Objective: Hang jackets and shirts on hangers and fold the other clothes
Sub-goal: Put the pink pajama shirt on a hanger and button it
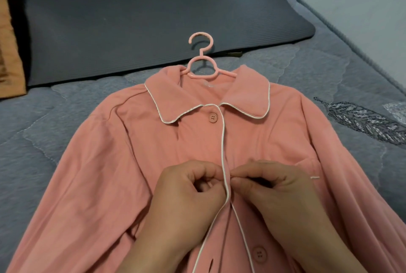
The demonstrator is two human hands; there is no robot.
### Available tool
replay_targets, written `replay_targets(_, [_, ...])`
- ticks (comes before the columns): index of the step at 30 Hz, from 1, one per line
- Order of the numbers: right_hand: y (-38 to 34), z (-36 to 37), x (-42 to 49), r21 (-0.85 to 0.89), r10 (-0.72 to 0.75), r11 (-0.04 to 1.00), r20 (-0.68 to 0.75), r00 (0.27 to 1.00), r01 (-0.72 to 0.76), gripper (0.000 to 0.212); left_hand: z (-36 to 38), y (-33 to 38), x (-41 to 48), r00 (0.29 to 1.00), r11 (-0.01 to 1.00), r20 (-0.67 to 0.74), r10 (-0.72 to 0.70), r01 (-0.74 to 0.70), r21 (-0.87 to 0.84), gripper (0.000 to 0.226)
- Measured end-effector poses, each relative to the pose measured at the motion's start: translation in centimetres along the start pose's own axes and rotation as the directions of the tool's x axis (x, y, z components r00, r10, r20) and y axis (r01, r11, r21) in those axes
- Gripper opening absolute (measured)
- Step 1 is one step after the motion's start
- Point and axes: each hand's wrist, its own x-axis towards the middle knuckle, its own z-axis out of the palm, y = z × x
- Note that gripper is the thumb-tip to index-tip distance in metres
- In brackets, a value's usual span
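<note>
The pink shirt (136, 173) with white piping lay flat, front up, in the middle and lower part of the frame, on a grey quilted bedcover (33, 132). A pink hanger (203, 61) was inside its collar, and the hook pointed to the top of the frame. The top button (212, 117) under the collar was closed, and another button (259, 254) near the bottom edge was open. At the lower centre, the left hand (186, 198) pinched the piped front edge with curled fingers, and the right hand (274, 189) pinched the opposite front edge just beside it; the fingertips almost touched. Behind the hanger, a dark grey mat (142, 19) crossed the upper part. An orange cloth (8, 52) was at the left edge.
</note>
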Motion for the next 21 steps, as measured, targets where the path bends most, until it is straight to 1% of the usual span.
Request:
replay_targets(1, [-0.1,-0.1,-0.1,0.003,0.013,1.000,0.012,1.000,-0.013,0.034,0.1,0.0,-0.1,1.000,1.000,-0.012,0.009,-0.009,0.009,0.025])
replay_targets(3, [-0.3,-0.4,-0.2,-0.001,0.024,1.000,0.051,0.998,-0.024,0.044,0.3,-0.3,-0.1,0.999,1.000,-0.046,0.018,-0.017,0.019,0.020])
replay_targets(5, [-0.5,-0.7,-0.2,-0.008,0.027,1.000,0.123,0.992,-0.026,0.051,0.8,-0.8,-0.1,0.993,0.996,-0.107,0.039,-0.031,0.083,0.019])
replay_targets(6, [-0.7,-0.8,-0.2,-0.008,0.031,1.000,0.146,0.989,-0.030,0.047,1.1,-1.1,-0.2,0.989,0.990,-0.139,0.058,-0.039,0.134,0.019])
replay_targets(7, [-0.7,-0.8,-0.1,-0.022,0.034,0.999,0.145,0.989,-0.031,0.036,1.3,-1.3,-0.3,0.983,0.980,-0.162,0.086,-0.054,0.190,0.017])
replay_targets(8, [-0.6,-0.7,0.0,-0.061,0.037,0.998,0.120,0.992,-0.029,0.024,1.5,-1.3,-0.4,0.978,0.968,-0.176,0.114,-0.069,0.241,0.014])
replay_targets(9, [-0.4,-0.5,0.2,-0.127,0.034,0.992,0.075,0.997,-0.025,0.017,1.5,-1.4,-0.5,0.976,0.958,-0.178,0.128,-0.075,0.277,0.012])
replay_targets(11, [-0.1,0.1,0.3,-0.250,0.014,0.968,-0.025,1.000,-0.020,0.014,1.4,-1.3,-0.2,0.981,0.956,-0.169,0.096,-0.044,0.290,0.009])
replay_targets(13, [0.4,0.8,0.1,-0.321,-0.033,0.947,-0.094,0.995,0.002,0.021,0.8,-0.8,0.2,0.992,0.981,-0.126,-0.023,0.047,0.188,0.018])
replay_targets(15, [1.1,1.4,0.0,-0.377,-0.076,0.926,-0.163,0.984,0.009,0.028,0.2,-0.4,1.0,0.983,0.983,-0.036,-0.181,0.182,0.034,0.024])
replay_targets(16, [1.6,1.7,0.1,-0.402,-0.095,0.915,-0.204,0.974,0.005,0.029,0.0,-0.3,1.5,0.967,0.967,0.002,-0.255,0.255,0.001,0.024])
replay_targets(17, [2.0,1.8,0.2,-0.428,-0.112,0.904,-0.243,0.964,-0.003,0.028,0.0,-0.2,2.0,0.955,0.955,0.014,-0.297,0.297,0.003,0.024])
replay_targets(18, [2.3,1.9,0.2,-0.452,-0.137,0.892,-0.267,0.954,0.002,0.029,0.1,-0.1,2.4,0.951,0.951,0.002,-0.309,0.309,0.024,0.023])
replay_targets(19, [2.3,1.9,0.0,-0.477,-0.182,0.878,-0.281,0.942,0.028,0.029,0.3,0.0,2.2,0.958,0.957,-0.024,-0.284,0.285,0.046,0.021])
replay_targets(20, [2.0,1.6,-0.5,-0.491,-0.236,0.868,-0.287,0.928,0.069,0.026,0.5,-0.2,1.6,0.974,0.972,-0.067,-0.217,0.222,0.071,0.017])
replay_targets(21, [1.5,1.3,-1.6,-0.511,-0.293,0.852,-0.280,0.914,0.116,0.019,0.5,-0.6,0.4,0.986,0.983,-0.131,-0.108,0.125,0.131,0.013])
